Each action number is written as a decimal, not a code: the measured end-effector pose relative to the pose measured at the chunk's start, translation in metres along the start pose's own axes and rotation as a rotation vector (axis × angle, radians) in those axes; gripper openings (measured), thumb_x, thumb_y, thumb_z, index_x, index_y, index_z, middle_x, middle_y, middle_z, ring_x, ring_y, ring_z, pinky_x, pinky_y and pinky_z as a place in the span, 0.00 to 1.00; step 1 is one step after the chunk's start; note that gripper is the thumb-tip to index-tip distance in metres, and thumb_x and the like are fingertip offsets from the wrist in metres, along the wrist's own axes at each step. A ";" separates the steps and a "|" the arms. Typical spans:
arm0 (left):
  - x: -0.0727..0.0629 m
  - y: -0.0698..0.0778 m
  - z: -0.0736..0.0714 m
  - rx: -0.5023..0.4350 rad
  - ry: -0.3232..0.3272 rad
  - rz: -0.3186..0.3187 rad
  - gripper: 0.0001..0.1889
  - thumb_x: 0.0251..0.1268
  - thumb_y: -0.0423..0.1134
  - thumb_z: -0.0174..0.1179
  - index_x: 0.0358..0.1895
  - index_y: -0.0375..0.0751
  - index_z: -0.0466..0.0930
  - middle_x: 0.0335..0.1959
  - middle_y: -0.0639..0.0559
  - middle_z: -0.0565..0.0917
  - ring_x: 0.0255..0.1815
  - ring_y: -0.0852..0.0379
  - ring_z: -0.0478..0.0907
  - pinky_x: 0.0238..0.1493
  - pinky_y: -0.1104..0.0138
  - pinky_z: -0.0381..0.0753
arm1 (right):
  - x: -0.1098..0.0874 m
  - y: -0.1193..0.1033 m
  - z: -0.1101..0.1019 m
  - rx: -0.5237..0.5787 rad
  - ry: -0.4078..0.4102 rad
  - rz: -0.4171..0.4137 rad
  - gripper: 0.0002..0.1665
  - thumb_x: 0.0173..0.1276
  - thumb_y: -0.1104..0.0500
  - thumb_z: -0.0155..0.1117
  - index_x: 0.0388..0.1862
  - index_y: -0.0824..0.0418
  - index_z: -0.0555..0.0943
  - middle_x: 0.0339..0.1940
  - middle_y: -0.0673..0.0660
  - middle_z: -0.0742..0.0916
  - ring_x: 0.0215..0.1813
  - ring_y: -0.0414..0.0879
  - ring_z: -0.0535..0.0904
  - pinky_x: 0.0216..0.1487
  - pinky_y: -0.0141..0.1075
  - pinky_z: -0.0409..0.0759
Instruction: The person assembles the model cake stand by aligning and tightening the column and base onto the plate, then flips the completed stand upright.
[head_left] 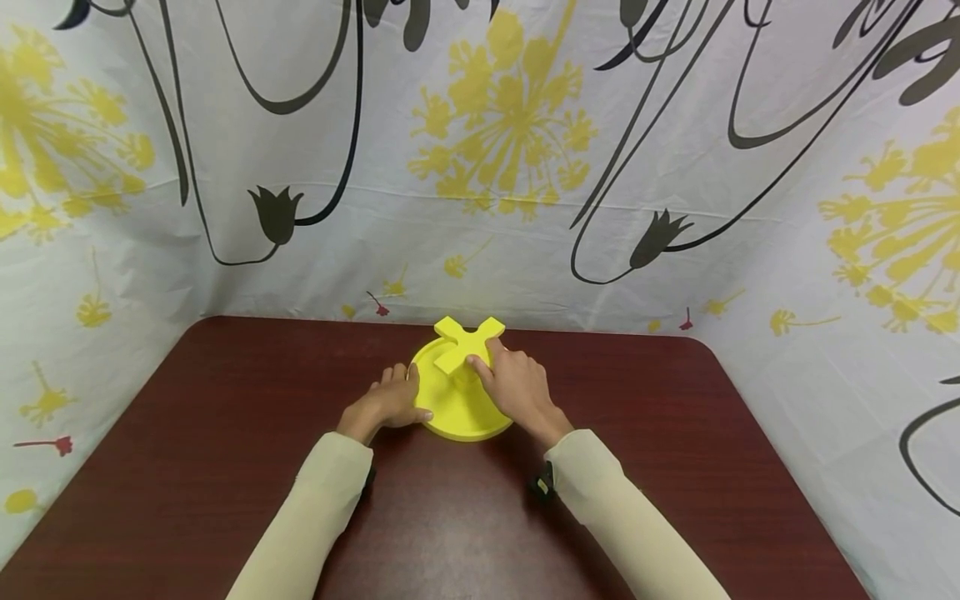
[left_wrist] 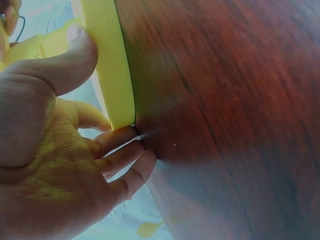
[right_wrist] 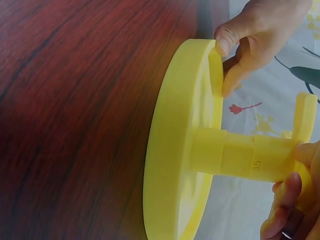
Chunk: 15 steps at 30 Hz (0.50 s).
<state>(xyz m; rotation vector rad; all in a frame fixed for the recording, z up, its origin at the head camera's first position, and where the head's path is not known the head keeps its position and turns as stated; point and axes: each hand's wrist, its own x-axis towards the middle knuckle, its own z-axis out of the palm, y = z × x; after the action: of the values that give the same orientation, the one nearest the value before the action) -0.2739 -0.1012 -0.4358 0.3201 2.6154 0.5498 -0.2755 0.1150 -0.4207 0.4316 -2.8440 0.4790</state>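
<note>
A yellow round base with a raised rim lies flat on the table. From its middle rises a stepped yellow post marked 35, topped by a yellow cross-shaped handle. My left hand holds the base at its left side. Its thumb bends over the rim in the left wrist view, while the fingers reach along the outer wall down to the tabletop. My right hand grips the cross-shaped handle from the right, thumb and index finger on its arms. Part of the handle is hidden behind those fingers in the right wrist view.
The dark reddish-brown table has rounded far corners. White cloth with yellow and grey flower prints hangs behind it and along both sides. A black strap sits at the right wrist.
</note>
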 end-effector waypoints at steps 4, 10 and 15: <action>0.000 -0.001 0.000 -0.004 -0.003 0.005 0.48 0.70 0.50 0.61 0.78 0.26 0.41 0.75 0.27 0.50 0.76 0.33 0.49 0.73 0.44 0.55 | 0.000 0.000 0.001 0.013 0.001 -0.003 0.23 0.76 0.38 0.53 0.46 0.58 0.74 0.16 0.53 0.75 0.19 0.48 0.72 0.18 0.39 0.67; -0.001 -0.005 0.000 -0.020 0.001 0.028 0.48 0.71 0.51 0.60 0.78 0.26 0.41 0.76 0.27 0.48 0.76 0.33 0.47 0.73 0.43 0.54 | 0.000 0.002 -0.001 0.036 -0.021 -0.007 0.25 0.76 0.38 0.53 0.50 0.58 0.75 0.17 0.52 0.75 0.20 0.48 0.72 0.19 0.38 0.68; -0.003 -0.012 0.001 -0.058 0.015 0.071 0.49 0.70 0.52 0.60 0.79 0.29 0.40 0.76 0.29 0.49 0.76 0.34 0.49 0.72 0.43 0.54 | 0.001 0.011 -0.010 0.067 -0.105 -0.044 0.31 0.73 0.35 0.55 0.57 0.58 0.76 0.29 0.55 0.84 0.27 0.49 0.79 0.24 0.41 0.76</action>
<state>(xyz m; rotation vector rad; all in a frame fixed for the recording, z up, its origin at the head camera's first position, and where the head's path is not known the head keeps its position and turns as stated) -0.2722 -0.1131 -0.4403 0.3925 2.6055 0.6524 -0.2785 0.1276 -0.4144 0.5452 -2.9182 0.5598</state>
